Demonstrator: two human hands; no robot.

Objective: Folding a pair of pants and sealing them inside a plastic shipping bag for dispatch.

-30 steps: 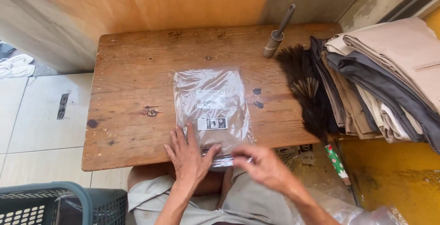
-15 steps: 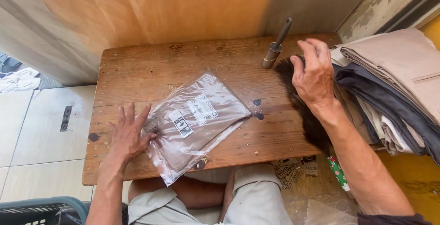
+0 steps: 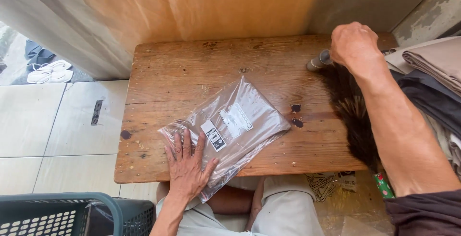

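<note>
You are pressing your left hand [image 3: 186, 165] flat, fingers spread, on the near left corner of the clear plastic bag [image 3: 230, 128], which is lying slantwise across the middle of the wooden table [image 3: 192, 68], its lower corner hanging just over the near edge. Keep that palm weighing down evenly, since the film is slick and will likely slide on the boards if you are only pinning it with the fingertips. The folded garment inside is showing as a brownish shape under the printed labels; try to be holding it through the plastic rather than the loose margin alone.

Your right hand [image 3: 356, 46] is reaching to the far right corner of the table and is closed around a grey handle [image 3: 319, 61], the grip of which is mostly hidden by your knuckles. The dark feather duster [image 3: 353, 113] is lying along the right edge just beneath your forearm, and I cannot tell for certain whether the handle belongs to it. As you are lifting, draw the handle up and clear of the stack of folded cloth [image 3: 432, 82] just beside it, so the pile is not being dragged over.

Your two hands are well apart, so be keeping your body centred and not leaning your weight off the bag. The green plastic basket [image 3: 62, 214] is standing on the tiled floor [image 3: 53, 125] off the near left corner, out of your way.
</note>
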